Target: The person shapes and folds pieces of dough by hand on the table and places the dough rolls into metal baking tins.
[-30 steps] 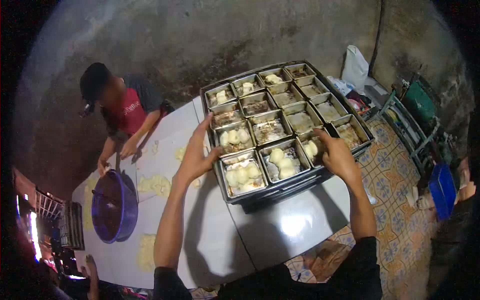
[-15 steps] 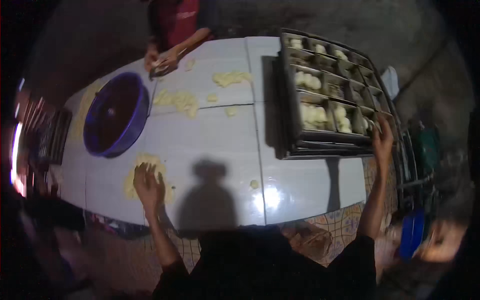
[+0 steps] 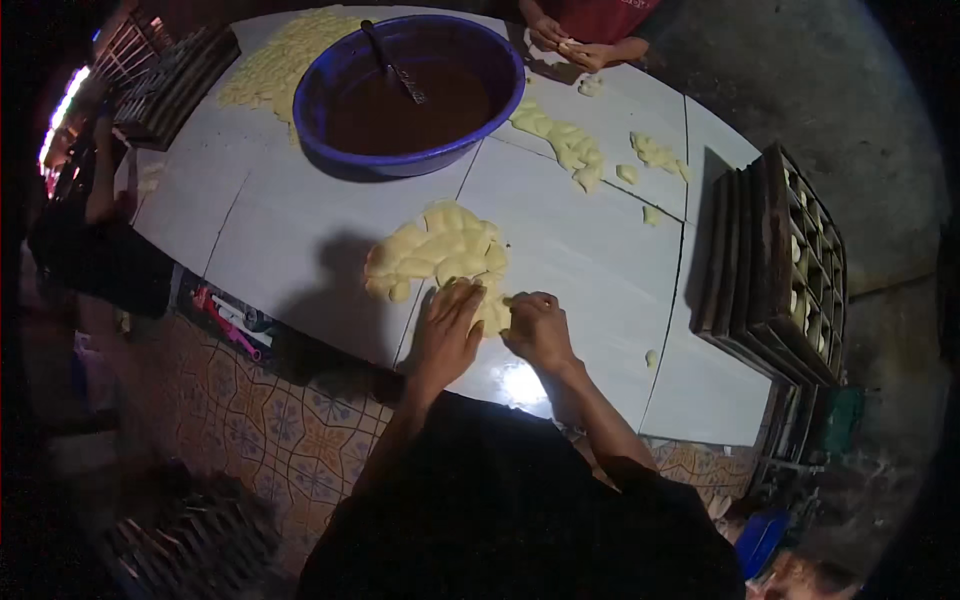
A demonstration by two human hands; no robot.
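Note:
A patch of flattened pale yellow dough pieces (image 3: pixel 435 245) lies on the white tiled table in front of me. My left hand (image 3: pixel 448 335) rests on its near edge, palm down with the fingers stretched out. Close beside it, my right hand (image 3: pixel 540 330) is at the right edge of the dough, its fingers curled in; whatever they may hold is hidden. Beyond the dough stands a purple basin (image 3: pixel 400 160) of brown contents, with a dark-handled utensil (image 3: pixel 385 55) leaning in it.
Stacked divided wooden trays (image 3: pixel 765 250) holding pale dough pieces stand at the right. More dough (image 3: pixel 560 140) lies toward the far side, where a co-worker's hands (image 3: pixel 575 50) handle a pale piece. Many dough pieces (image 3: pixel 290 55) cover the far left. Dark racks (image 3: pixel 180 85) stand beyond them.
My right hand has come from the tray stack to the dough beside my left hand. The view has swung left, so the basin and trays appear farther right.

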